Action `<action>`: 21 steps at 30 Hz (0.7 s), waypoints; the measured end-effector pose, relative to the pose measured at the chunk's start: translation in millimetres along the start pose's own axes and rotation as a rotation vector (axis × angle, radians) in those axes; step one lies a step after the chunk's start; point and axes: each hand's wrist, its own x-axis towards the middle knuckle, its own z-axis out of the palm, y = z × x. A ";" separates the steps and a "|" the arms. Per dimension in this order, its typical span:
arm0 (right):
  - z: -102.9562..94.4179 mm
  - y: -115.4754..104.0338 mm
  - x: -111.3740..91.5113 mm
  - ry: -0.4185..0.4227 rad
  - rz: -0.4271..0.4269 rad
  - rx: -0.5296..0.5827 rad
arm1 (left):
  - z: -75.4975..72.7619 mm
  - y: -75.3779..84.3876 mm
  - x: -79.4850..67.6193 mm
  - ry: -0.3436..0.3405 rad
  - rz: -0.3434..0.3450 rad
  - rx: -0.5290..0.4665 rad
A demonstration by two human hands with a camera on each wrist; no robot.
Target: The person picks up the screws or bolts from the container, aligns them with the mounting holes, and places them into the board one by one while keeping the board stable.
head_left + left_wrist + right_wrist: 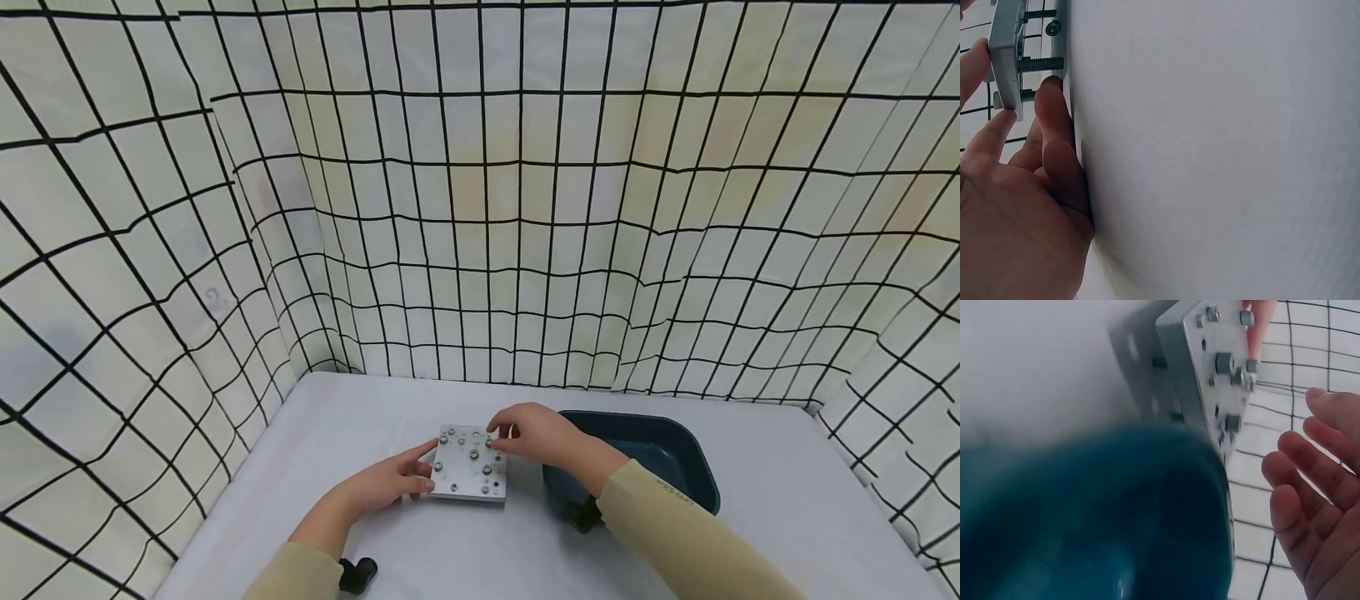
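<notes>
A square silver metal plate (463, 479) with several socket-head bolts (474, 454) in its top lies in front of me. My left hand (382, 486) holds its left side, thumb near the front corner and a finger near the back one. In the left wrist view, threaded bolt shanks (1044, 64) stick out below the plate, and curled fingers (1054, 112) lie under its edge. Over the back right corner is my right hand (536, 433), fingertips close above a bolt (489, 443). The right wrist view shows its fingers (1297, 453) loosely bent, holding nothing.
A dark teal tray (705, 471) stands right of the plate, under my right forearm. The table (405, 400) has a white cover. White walls with a black grid (517, 250) enclose the back and sides. Black wrist devices (358, 575) sit at both sleeves.
</notes>
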 end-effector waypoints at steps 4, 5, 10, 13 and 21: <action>-9.1 9.7 -14.6 0.051 0.022 0.007 | -0.6 -3.0 2.9 0.008 0.005 0.003; -11.1 12.3 -18.6 0.064 0.030 0.009 | -0.7 -3.9 3.3 0.013 0.003 0.002; -16.4 26.4 -43.5 0.137 0.076 0.003 | 0.2 -8.0 2.0 0.047 -0.010 -0.008; -17.2 33.3 -62.7 0.176 0.124 -0.018 | 2.3 -6.8 -2.3 0.090 -0.023 -0.015; -14.1 44.9 -119.1 0.196 0.133 -0.070 | 15.5 2.8 -28.2 0.230 0.010 0.029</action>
